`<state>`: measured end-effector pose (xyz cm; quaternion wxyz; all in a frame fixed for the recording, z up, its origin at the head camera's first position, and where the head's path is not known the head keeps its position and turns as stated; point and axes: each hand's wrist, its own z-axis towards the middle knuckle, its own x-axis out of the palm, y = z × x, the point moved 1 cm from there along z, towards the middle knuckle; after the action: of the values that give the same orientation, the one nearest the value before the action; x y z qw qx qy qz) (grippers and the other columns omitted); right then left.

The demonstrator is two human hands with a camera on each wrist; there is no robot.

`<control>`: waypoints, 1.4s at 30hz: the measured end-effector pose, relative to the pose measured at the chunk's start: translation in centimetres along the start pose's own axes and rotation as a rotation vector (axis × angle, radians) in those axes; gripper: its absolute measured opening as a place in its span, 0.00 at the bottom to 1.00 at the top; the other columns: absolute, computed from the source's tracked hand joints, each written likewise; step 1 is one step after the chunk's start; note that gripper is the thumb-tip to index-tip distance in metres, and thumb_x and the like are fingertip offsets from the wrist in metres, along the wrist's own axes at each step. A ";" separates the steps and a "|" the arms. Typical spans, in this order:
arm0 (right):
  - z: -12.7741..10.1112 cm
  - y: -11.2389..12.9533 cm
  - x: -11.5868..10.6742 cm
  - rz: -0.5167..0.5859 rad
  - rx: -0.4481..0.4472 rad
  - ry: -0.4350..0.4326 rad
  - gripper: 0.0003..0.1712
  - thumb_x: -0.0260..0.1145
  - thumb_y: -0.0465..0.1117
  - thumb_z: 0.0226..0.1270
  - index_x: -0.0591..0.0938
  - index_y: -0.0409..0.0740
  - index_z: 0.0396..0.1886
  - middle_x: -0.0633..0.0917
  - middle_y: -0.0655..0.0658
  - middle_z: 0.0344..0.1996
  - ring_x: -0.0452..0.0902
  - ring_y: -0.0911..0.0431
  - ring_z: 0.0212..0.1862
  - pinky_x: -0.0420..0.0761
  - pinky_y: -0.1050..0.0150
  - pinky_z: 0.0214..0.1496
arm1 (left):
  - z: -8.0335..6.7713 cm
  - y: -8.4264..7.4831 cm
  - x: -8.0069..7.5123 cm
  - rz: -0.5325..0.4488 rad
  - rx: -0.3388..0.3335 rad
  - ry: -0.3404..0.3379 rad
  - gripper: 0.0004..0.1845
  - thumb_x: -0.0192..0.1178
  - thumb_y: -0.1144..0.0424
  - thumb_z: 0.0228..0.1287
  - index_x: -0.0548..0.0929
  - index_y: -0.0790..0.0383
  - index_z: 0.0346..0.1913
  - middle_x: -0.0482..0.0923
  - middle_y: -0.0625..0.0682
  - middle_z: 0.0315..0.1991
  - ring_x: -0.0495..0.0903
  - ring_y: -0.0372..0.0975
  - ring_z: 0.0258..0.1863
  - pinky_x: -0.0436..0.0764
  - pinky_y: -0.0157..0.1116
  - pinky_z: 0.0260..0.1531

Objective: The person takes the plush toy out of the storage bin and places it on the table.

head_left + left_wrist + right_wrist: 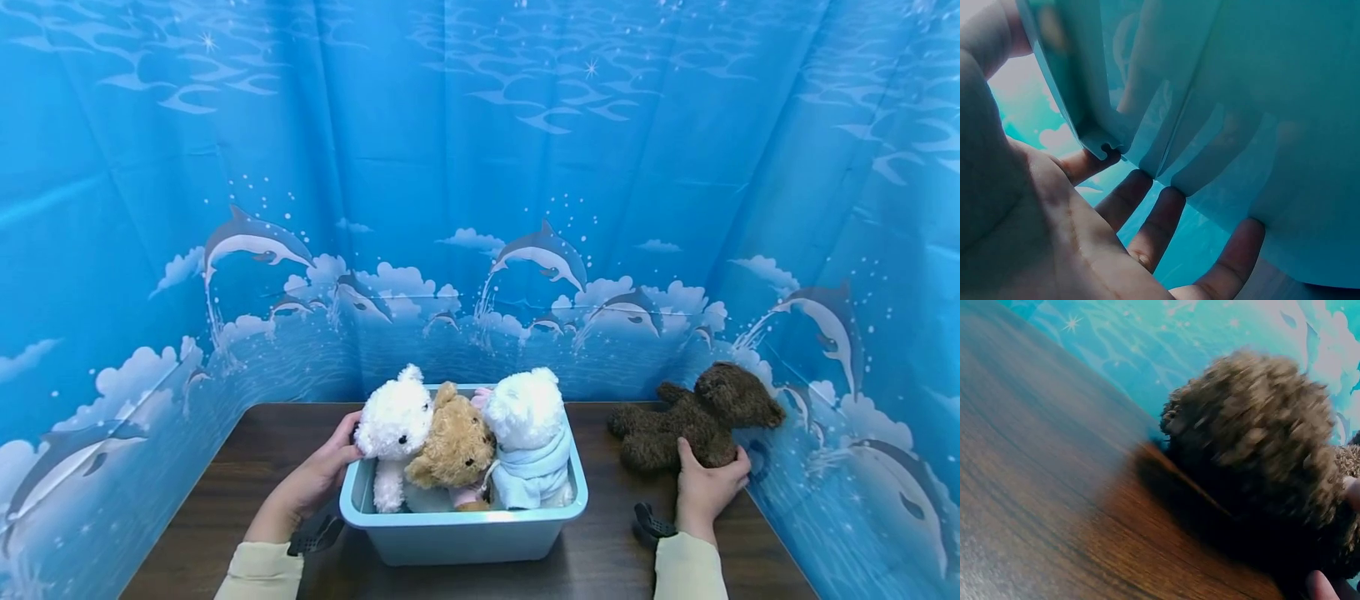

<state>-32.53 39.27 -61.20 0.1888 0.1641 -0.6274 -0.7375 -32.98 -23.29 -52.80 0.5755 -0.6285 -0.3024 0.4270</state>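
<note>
The right wrist view is blurred, so the brown bear [1260, 456] shows only as a dark fuzzy mass on the table [1041, 487], with two fingertips [1322, 586] cut off at the edge. From the head view it's clearer: the right hand [705, 487] curls round the brown bear's lower side, thumb up on its fur, fingers wrapped round the far edge by the curtain [847, 467]. That bear lies on its side at the table's right rear, well apart from the bin [457, 533].

The left hand [318, 475] is half hidden behind the bin's left wall. The left wrist view shows fingers [1154, 225] straight and spread, pressed against the bin wall [1260, 125] below the rim, nothing clamped. Above, its thumb touches the white bear [393, 425] leaning over that corner. Beside it sit a tan bear [453, 450] and a second white bear in a pale blue hoodie [528, 442], their lower halves hidden inside the bin.
</note>
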 end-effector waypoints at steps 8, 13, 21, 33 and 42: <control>-0.2 -0.1 0.3 -0.015 -0.029 -0.044 0.44 0.79 0.49 0.67 0.68 0.57 0.79 0.64 0.31 0.75 0.61 0.37 0.75 0.64 0.39 0.78 | 0.0 0.1 0.0 0.001 -0.003 0.001 0.40 0.51 0.46 0.80 0.44 0.46 0.85 0.42 0.61 0.86 0.45 0.64 0.83 0.62 0.77 0.75; -0.2 0.1 0.3 0.039 -0.036 -0.092 0.40 0.76 0.55 0.72 0.68 0.57 0.77 0.62 0.33 0.75 0.61 0.39 0.77 0.60 0.42 0.83 | 0.0 0.0 -0.1 0.000 -0.003 0.000 0.40 0.51 0.46 0.81 0.45 0.46 0.85 0.42 0.61 0.86 0.45 0.64 0.83 0.61 0.77 0.75; -0.2 0.8 0.2 0.043 -0.124 -0.199 0.29 0.76 0.55 0.73 0.81 0.57 0.70 0.68 0.48 0.67 0.61 0.49 0.76 0.59 0.51 0.84 | 0.0 -0.2 -0.1 -0.008 0.000 0.001 0.40 0.51 0.47 0.81 0.44 0.47 0.85 0.41 0.61 0.86 0.44 0.65 0.83 0.60 0.78 0.76; -0.3 2.7 -0.3 0.081 -0.104 -0.250 0.22 0.67 0.54 0.79 0.77 0.51 0.63 0.65 0.55 0.62 0.65 0.45 0.70 0.67 0.53 0.76 | -0.2 0.0 -0.3 -0.017 -0.002 -0.002 0.39 0.51 0.47 0.81 0.45 0.45 0.85 0.42 0.60 0.86 0.45 0.64 0.83 0.62 0.76 0.76; -1.1 10.0 -2.3 0.147 -0.182 -0.360 0.06 0.62 0.49 0.84 0.74 0.60 0.52 0.66 0.65 0.56 0.65 0.68 0.57 0.65 0.68 0.55 | 0.1 0.2 0.0 -0.041 -0.015 0.001 0.40 0.52 0.46 0.81 0.44 0.43 0.86 0.41 0.59 0.87 0.45 0.63 0.83 0.63 0.75 0.77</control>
<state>-29.27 38.07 -51.47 0.1409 -0.0341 -0.5920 -0.7928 -33.05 -23.27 -52.95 0.5796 -0.6267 -0.3179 0.4126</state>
